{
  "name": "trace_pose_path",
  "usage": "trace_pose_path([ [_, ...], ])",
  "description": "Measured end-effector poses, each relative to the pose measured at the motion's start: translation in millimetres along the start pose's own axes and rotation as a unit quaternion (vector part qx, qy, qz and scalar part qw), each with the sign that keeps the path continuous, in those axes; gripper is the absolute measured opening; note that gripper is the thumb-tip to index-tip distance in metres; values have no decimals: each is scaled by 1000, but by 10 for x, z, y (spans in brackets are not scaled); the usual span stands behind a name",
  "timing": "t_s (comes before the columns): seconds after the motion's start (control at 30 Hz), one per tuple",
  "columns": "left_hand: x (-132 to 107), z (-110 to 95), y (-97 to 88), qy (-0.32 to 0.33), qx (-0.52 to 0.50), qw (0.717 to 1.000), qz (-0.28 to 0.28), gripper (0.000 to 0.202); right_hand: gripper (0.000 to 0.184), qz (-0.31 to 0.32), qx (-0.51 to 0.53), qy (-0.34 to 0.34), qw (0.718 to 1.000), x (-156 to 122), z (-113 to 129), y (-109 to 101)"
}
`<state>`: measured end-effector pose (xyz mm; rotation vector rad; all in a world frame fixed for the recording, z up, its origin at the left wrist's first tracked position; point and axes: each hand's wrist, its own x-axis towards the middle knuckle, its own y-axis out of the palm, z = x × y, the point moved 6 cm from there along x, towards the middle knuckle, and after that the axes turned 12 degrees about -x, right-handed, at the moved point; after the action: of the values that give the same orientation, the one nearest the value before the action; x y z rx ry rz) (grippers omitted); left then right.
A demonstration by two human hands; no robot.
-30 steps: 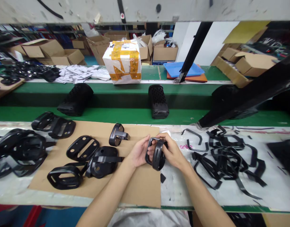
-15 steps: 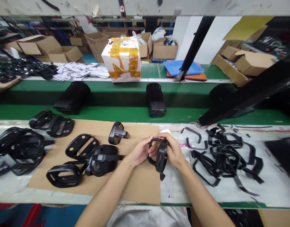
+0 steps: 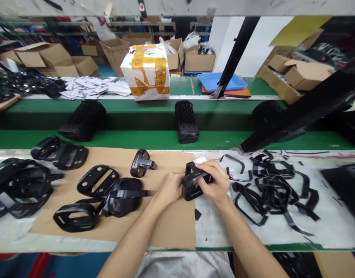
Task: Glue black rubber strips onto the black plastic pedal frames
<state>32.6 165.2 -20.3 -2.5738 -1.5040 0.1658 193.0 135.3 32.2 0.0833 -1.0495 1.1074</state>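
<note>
Between my hands, over the right edge of the cardboard sheet (image 3: 168, 231), is a black plastic frame (image 3: 191, 187) with a strap-like band across it. My left hand (image 3: 173, 187) is closed on its left side, the fingertips partly hidden behind it. Gripping the upper right side, my right hand (image 3: 214, 179) has its thumb on the front and its fingers over the top. Similar black parts lie left of my hands: a small banded frame (image 3: 142, 164), a flat slotted plate (image 3: 98, 180) and a rounded piece with a band (image 3: 125, 197).
Thin black bent strips (image 3: 276, 189) lie piled at the right. More black frames (image 3: 23, 185) are heaped at the left. Across the green channel rest perforated black housings (image 3: 186, 121). A dark slanted post (image 3: 270, 131) rises at the right. Behind stands a taped white box (image 3: 146, 73).
The black frame has been turned from upright to a flatter tilt. My right hand has shifted its grip over the top, and my left fingers have closed in at its left side.
</note>
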Motion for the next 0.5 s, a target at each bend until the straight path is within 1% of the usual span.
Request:
trace_pose_path([
  [0.07,18,-18,7,7,-11,1000,12,22,30,12,11,9,1000,10,-23,10],
  [0.1,29,-8,12,7,-15,1000,9,23,30,25,17,22,999,16,-49,22],
  [0.17,53,53,14,-1,-28,999,-15,27,28,60,31,53,996,24,-111,57],
  [0.27,70,192,-31,-9,-66,993,-96,27,26,111,59,104,987,8,-207,120],
  [0.33,57,274,-83,-7,-104,982,-156,22,17,139,67,137,979,-22,-267,165],
  [0.37,51,302,-97,-4,-126,978,-169,19,19,151,65,152,975,-40,-295,189],
  [0.43,54,325,-86,2,-167,974,-153,19,37,168,63,181,967,-66,-344,228],
  [0.5,75,318,-48,5,-195,975,-108,24,47,177,77,210,958,-64,-377,250],
])
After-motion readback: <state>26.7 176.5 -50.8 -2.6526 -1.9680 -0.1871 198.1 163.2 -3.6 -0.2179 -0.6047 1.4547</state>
